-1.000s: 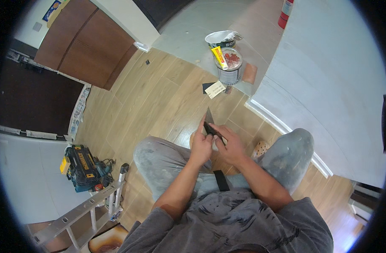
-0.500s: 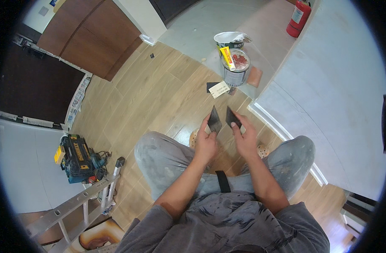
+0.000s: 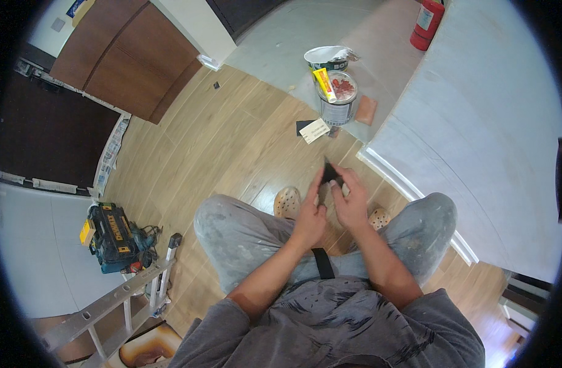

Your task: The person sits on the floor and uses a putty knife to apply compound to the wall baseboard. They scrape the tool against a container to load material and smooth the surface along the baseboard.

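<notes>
Between my knees, my left hand (image 3: 310, 216) and my right hand (image 3: 351, 203) are close together in front of me. A small, dark, pointed piece that looks like sandpaper (image 3: 330, 174) stands up between their fingers. Both hands grip at its sides, the right thumb pressing its lower part. The left fingers partly cover what they hold, and the two dark pieces overlap too much to separate. Just beyond, a pale printed sheet (image 3: 315, 130) lies on the floor over a dark piece (image 3: 301, 127).
A metal can (image 3: 338, 113) carries a yellow tube (image 3: 323, 86); a white-and-green tub (image 3: 324, 59) stands behind it. A reddish block (image 3: 366, 110) lies beside the can. At left are a tool bag (image 3: 114, 228) and ladder (image 3: 100, 313). A fire extinguisher (image 3: 426, 26) stands far right.
My hands, apart half a second ago with one dark piece in each, have come together. The left hand moved right, and the pieces now overlap. The view has shifted slightly.
</notes>
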`<state>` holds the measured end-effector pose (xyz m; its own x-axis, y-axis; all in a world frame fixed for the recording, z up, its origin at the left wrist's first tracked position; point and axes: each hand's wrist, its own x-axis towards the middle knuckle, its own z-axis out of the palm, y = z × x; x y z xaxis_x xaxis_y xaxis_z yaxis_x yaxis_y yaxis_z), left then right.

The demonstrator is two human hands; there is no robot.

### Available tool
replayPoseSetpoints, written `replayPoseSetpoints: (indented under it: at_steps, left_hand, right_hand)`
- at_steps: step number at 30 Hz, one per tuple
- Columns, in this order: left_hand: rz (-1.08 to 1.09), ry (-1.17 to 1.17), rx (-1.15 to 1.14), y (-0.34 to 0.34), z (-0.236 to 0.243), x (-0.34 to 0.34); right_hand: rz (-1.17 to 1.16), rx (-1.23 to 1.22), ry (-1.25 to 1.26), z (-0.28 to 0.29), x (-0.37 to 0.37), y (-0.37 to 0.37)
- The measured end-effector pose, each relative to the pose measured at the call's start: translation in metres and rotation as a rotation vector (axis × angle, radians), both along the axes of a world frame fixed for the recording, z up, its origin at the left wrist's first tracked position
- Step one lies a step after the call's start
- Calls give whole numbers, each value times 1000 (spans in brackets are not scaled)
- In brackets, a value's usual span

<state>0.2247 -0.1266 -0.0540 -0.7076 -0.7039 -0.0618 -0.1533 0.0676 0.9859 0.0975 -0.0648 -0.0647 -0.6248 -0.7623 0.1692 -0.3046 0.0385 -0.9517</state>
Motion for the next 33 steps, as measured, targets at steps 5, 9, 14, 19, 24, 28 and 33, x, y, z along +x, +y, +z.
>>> replayPoseSetpoints:
  at_steps: [5, 9, 14, 19, 24, 28, 33]
  left_hand:
    - [261, 31, 371, -16, -6, 2]
    - [140, 12, -33, -12, -12, 1]
    - [135, -14, 48, -7, -12, -1]
    - [497, 157, 443, -22, -9, 2]
    - [557, 317, 630, -26, -8, 5]
    - [593, 200, 594, -23, 0, 3]
    - [713, 49, 687, -23, 8, 7]
  right_hand:
    - [303, 49, -57, 2, 10, 8]
    - [109, 55, -97, -9, 9, 1]
    - [23, 69, -49, -13, 2, 0]
    - [75, 70, -203, -11, 3, 2]
    - [15, -27, -584, -15, 4, -2]
    - [33, -76, -507, -11, 8, 2]
    - [111, 26, -406, -1, 15, 10]
